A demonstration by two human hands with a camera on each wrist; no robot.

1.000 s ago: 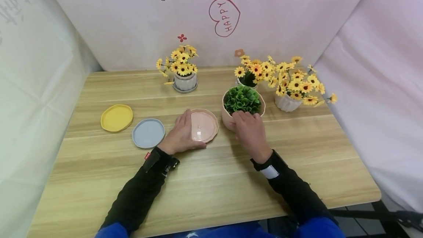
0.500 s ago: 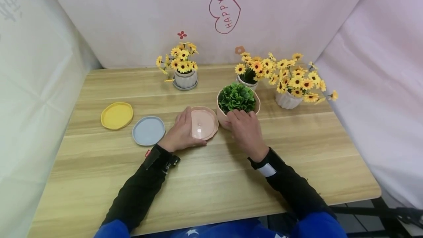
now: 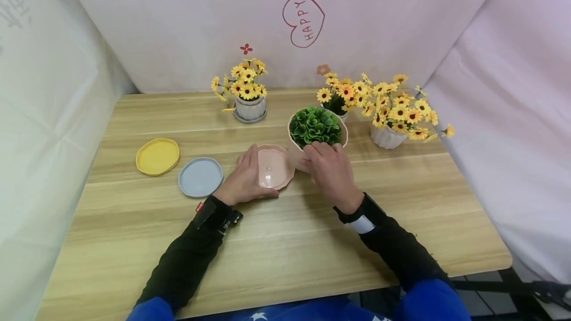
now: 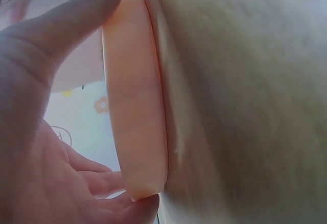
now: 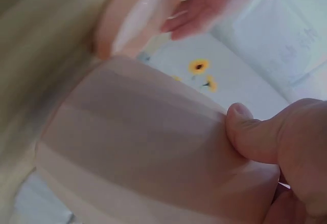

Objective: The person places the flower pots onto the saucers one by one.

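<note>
My left hand [image 3: 246,177] holds a pink scalloped saucer [image 3: 275,165] on the table, thumb on its near edge and fingers round the far side. In the left wrist view the saucer's side wall [image 4: 134,96] sits between thumb and fingers. My right hand [image 3: 331,170] grips the near rim of a pink flowerpot [image 3: 296,155] holding a bushy green plant [image 3: 314,127]. The right wrist view shows that thumb pressed on the pot's outer wall [image 5: 148,137]. The pot is upright or nearly so, close beside the saucer's right edge; whether its base touches the table, I cannot tell.
Left of the saucer lie a blue-grey saucer [image 3: 200,177] and a yellow saucer [image 3: 157,156]. A white pot of yellow flowers [image 3: 250,108] stands on a grey saucer at the back. Two more flower pots [image 3: 388,137] stand behind and right of the pink pot.
The right hand has carried the pink pot leftward, up to the pink saucer's right edge. The left hand and saucer have stayed in place.
</note>
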